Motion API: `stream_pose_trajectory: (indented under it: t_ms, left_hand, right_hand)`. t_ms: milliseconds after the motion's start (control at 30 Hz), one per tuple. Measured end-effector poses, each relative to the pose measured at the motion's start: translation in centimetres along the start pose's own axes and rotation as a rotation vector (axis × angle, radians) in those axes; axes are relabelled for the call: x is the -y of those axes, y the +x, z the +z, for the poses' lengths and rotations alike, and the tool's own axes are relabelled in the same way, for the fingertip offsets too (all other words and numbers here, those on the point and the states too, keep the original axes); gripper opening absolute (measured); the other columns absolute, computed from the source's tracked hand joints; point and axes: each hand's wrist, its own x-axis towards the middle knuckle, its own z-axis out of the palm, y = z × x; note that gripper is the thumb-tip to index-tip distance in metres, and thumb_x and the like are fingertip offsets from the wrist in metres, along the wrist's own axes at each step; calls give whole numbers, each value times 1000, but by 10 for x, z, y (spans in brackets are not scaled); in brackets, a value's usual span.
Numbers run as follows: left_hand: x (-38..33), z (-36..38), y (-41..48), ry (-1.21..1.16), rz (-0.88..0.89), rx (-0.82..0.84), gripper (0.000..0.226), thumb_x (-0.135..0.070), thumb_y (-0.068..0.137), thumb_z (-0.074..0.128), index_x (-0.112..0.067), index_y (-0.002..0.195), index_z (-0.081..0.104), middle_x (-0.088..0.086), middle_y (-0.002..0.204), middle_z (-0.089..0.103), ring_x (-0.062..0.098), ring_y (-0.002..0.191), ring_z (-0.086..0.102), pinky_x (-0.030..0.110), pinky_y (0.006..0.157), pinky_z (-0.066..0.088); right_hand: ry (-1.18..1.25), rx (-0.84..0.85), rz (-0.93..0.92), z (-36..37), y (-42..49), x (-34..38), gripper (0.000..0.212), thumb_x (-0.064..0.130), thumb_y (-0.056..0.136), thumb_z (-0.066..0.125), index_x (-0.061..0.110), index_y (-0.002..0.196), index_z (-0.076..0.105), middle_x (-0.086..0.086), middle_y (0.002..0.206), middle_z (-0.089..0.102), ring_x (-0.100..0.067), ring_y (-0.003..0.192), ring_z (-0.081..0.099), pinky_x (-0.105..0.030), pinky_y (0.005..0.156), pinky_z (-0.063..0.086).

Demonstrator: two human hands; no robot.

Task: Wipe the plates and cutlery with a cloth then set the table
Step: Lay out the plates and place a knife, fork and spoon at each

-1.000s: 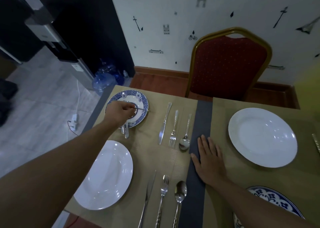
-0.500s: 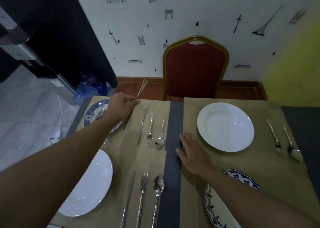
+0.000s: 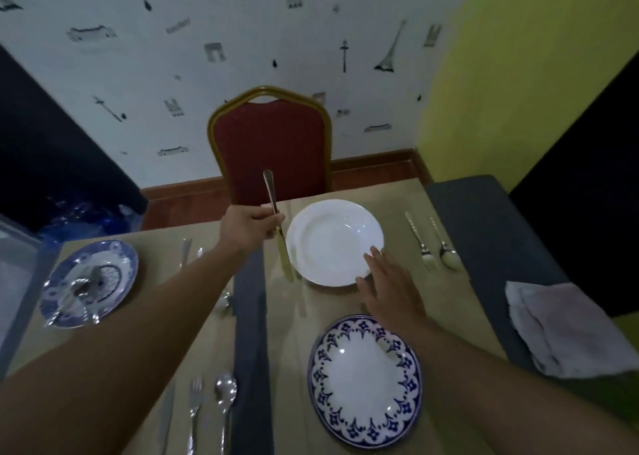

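L hand [image 3: 249,228] grips knife [image 3: 276,223] by white plate [image 3: 332,240], R hand [image 3: 390,288] flat on its rim; table looks nearly set, cutlery on blue plate [image 3: 119,250] pending

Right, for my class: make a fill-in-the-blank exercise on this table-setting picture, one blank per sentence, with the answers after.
1. The left hand grips a ____, blade pointing down.
2. The right hand touches the rim of the white ____.
3. The cloth lies to the ____ of the fork and spoon.
4. The chair has a ____ back.
Missing words: knife, plate, right, red.
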Motion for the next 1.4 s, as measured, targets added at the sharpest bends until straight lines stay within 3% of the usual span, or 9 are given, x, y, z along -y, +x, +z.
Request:
stream_pose_trajectory:
  t_ms: [200,333,433,567,633,733,900,1233,1400]
  left_hand:
    - [-20,99,-3,-7,-23,136,19,-13,83,81,-3,99,78,11,82,75,18,67,66,30,73,62]
    - [-30,156,-4,23,-42,183,17,-18,84,81,-9,99,80,8,83,77,24,76,73,33,79,63]
    - [-31,193,-2,22,-60,213,15,-20,83,82,-11,95,81,10,80,77,21,70,70,37,82,63]
    - [-27,234,4,32,-92,241,28,-21,84,81,-5,107,78,7,76,75,15,65,68,39,88,61]
    - [-24,250,8,35,-119,239,27,-21,85,81,-5,107,78,8,77,75,19,66,68,43,88,61]
    - [-23,271,16,55,-148,206,26,-21,88,78,-6,109,77,12,88,76,23,76,68,45,92,59]
    - [-28,299,36,94,-199,212,31,-23,92,73,-8,119,73,9,106,74,26,96,71,42,98,56]
    - [-13,323,53,358,-181,219,17,-22,87,78,-6,93,79,8,85,75,22,80,73,39,88,60]
    - [-21,323,54,628,-38,303,24,-26,89,77,-5,96,70,5,82,70,17,68,66,29,69,51]
  right_hand:
    - [-77,-86,219,-23,-25,-83,76,52,99,20,12,163,30,-10,172,24,-27,160,17,-43,129,13]
    - [-154,-117,340,-29,-36,-133,69,46,107,33,11,165,22,-11,174,14,-30,161,10,-45,130,10]
    - [-233,-138,406,-28,-47,-163,72,50,107,38,9,165,25,-12,175,12,-30,162,8,-47,131,5]
    - [-242,-99,450,-18,-57,-190,88,66,98,13,10,166,19,-9,176,8,-25,162,2,-46,130,-6]
    - [-270,-104,444,-13,-57,-196,89,67,99,13,8,165,25,-10,174,16,-26,161,12,-48,130,2]
    - [-313,-156,422,-7,-58,-198,81,61,103,28,4,159,37,-15,169,31,-31,156,30,-53,126,18]
    - [-358,-188,426,-7,-57,-200,79,60,102,35,6,160,37,-14,169,31,-31,156,30,-54,125,24]
    - [-370,-190,443,-7,-55,-204,84,66,100,30,9,161,36,-12,170,29,-30,158,27,-52,126,20]
    - [-361,-190,448,-7,-52,-202,84,66,98,32,9,160,38,-12,169,32,-30,156,30,-53,125,23]
